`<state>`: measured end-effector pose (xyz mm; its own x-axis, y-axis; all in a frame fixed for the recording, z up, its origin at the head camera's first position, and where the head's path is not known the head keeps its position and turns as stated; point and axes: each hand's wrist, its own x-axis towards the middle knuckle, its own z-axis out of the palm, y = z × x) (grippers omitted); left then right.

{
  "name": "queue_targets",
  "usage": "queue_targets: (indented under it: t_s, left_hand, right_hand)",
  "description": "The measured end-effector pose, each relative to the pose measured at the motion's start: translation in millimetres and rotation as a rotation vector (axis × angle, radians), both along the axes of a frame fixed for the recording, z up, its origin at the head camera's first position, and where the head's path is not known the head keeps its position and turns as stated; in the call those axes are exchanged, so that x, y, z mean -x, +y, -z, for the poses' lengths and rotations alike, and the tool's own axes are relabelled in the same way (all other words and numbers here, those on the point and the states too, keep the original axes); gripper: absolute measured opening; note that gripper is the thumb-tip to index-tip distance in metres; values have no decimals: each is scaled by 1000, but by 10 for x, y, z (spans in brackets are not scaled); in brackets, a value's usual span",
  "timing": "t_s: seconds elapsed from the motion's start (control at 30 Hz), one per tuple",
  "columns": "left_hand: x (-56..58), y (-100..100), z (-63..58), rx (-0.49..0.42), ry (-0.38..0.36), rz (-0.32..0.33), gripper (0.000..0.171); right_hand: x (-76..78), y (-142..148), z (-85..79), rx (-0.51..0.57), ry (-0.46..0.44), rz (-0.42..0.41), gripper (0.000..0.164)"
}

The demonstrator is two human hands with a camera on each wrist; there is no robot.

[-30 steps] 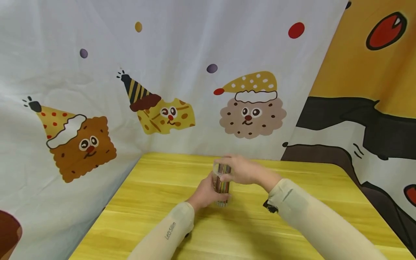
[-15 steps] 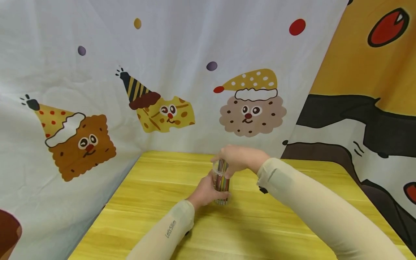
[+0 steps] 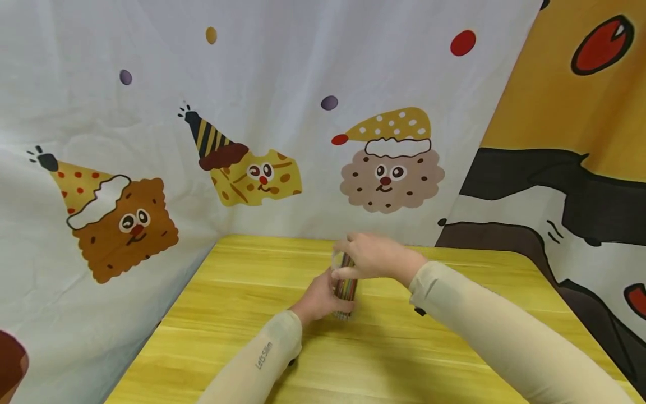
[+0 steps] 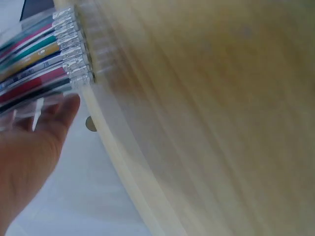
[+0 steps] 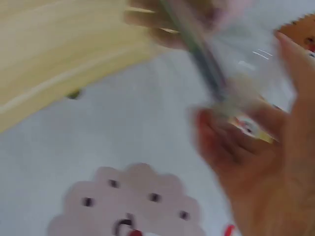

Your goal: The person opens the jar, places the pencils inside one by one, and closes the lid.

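A clear plastic tube (image 3: 345, 289) full of slim, coloured pencils (image 4: 34, 64) stands upright over the table. My left hand (image 3: 322, 297) grips it low down, the thumb across the near side. Silvery pencil ends sit at the tube's bottom in the left wrist view, beside the fingers of my left hand (image 4: 29, 152). At the top, my right hand (image 3: 375, 258) has its thumb and fingers around the rim. In the right wrist view, motion blurs the tube's top and my right hand (image 5: 261, 157); whether a separate lid is there I cannot tell.
The yellow wood-grain table (image 3: 232, 314) extends around both hands, its far edge just behind them. A white curtain (image 3: 282, 73) printed with cartoon snacks hangs behind and at the left. A cloth with a large orange and black print (image 3: 570, 129) hangs at the right.
My right hand turns at the tube's top: wrist raised and rolled over half a second ago, now lower with the thumb across the front. The left hand keeps its grip, nearly still.
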<state>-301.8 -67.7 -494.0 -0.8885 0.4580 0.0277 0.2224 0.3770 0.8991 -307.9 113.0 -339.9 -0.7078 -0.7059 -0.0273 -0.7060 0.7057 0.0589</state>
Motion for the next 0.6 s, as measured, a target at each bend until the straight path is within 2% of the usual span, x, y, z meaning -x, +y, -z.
queue_targets:
  t_s: [0.1,0.17,0.23,0.27,0.3,0.33,0.5,0.57,0.6]
  left_hand:
    - [-1,-22,-6,-4,-30,47,81]
    - [0,-22,0,0,-48,64,82]
    - [1,-21,6,4,-55,77,85]
    - [2,-19,5,9,-54,84,87]
    - [5,-19,1,9,-55,90,88]
    - [10,-20,0,10,-57,96,90]
    - [49,-51,-16,-21,-111,128,90]
    - [61,-72,-23,-30,-132,135,89]
    - [66,-83,-25,-30,-137,137,87]
  right_hand:
    - [80,91,228,33,250,-140,63]
    - [138,155,351,68,372,-221,61]
    - [177,210,426,129,415,-269,61]
    - [187,233,453,174,397,-266,61]
    - [192,254,476,221,355,-245,61]
    - [191,271,497,277,274,-212,62]
    - [151,292,624,670,-380,38,60]
    - [148,272,665,805,-573,90,60]
    - [150,264,678,849,-626,99,60]
